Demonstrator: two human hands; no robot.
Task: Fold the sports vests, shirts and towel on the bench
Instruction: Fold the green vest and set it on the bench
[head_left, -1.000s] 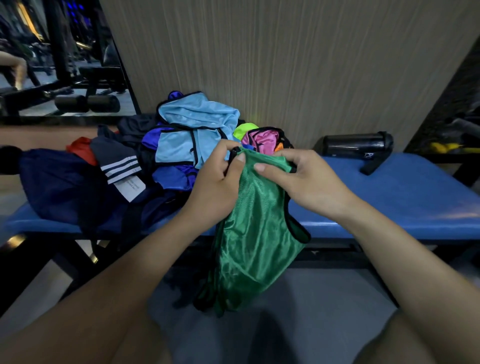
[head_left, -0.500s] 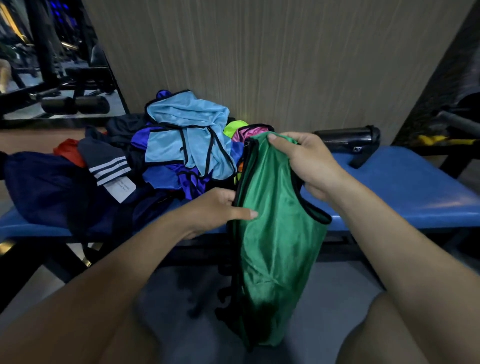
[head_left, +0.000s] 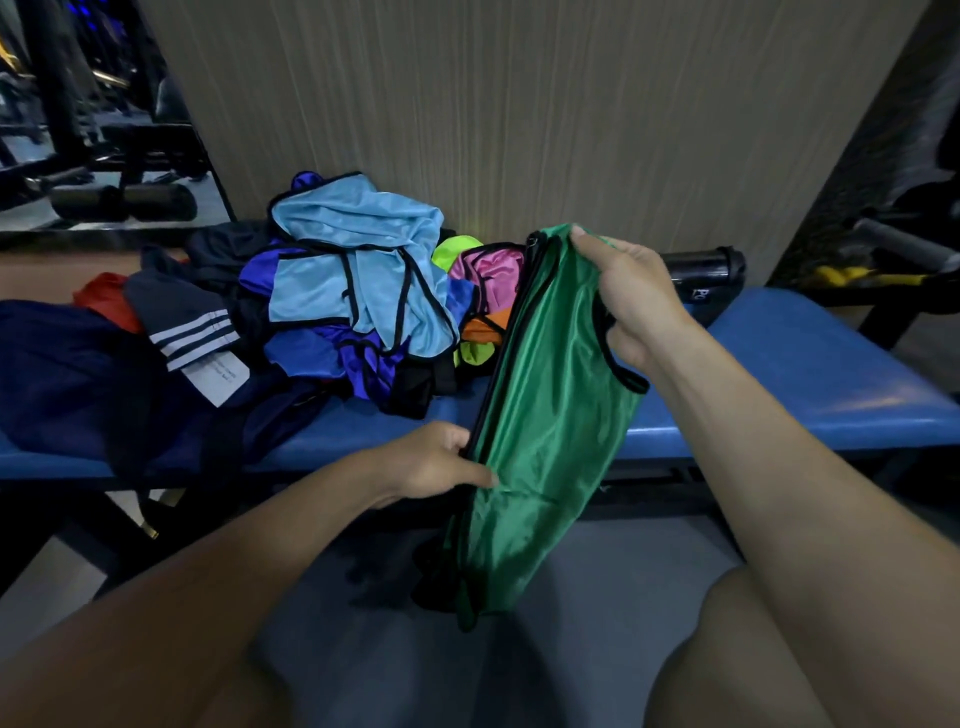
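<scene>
Green satin vest, black-trimmed, hanging bunched lengthwise.

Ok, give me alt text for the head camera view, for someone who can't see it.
Two bare hands hold a green vest up lengthwise, the right hand at its top, the left hand at its edge. Behind, unfolded clothes are piled on a blue bench.

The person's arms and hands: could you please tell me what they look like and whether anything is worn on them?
Both forearms are bare right down to the frame edge, with no sleeve in view. The left hand and right hand wear no gloves, and no watch, bracelet or ring is visible. The fingers are uncovered.
</scene>
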